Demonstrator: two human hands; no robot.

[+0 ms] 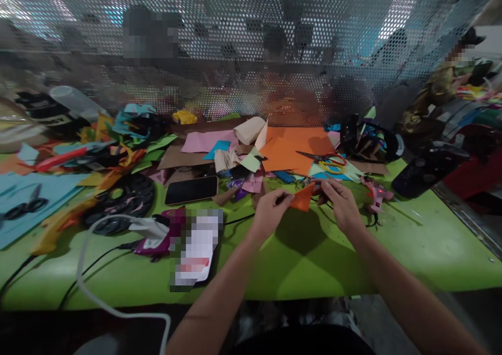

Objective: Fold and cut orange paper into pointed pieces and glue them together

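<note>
A small folded piece of orange paper (303,199) is held up above the green table, between my two hands. My left hand (271,211) pinches its left edge, thumb and fingers closed. At the upper right corner of the paper, my right hand (340,204) is closed in a pinch, its fingertips partly hidden. Just beyond the hands lie scissors (327,160) with yellow and red handles, on a large orange sheet (288,140). A pink glue-gun-like tool (377,195) with a red light stands right of my right hand.
A lit phone (200,248) and a dark phone (192,190) lie left of my hands. Cables cross the green table (314,261). Further left are a yellow glue gun (65,221), a black spool (135,198) and black scissors (27,206). A dark bottle (425,172) lies right; a perforated metal screen (235,46) stands behind.
</note>
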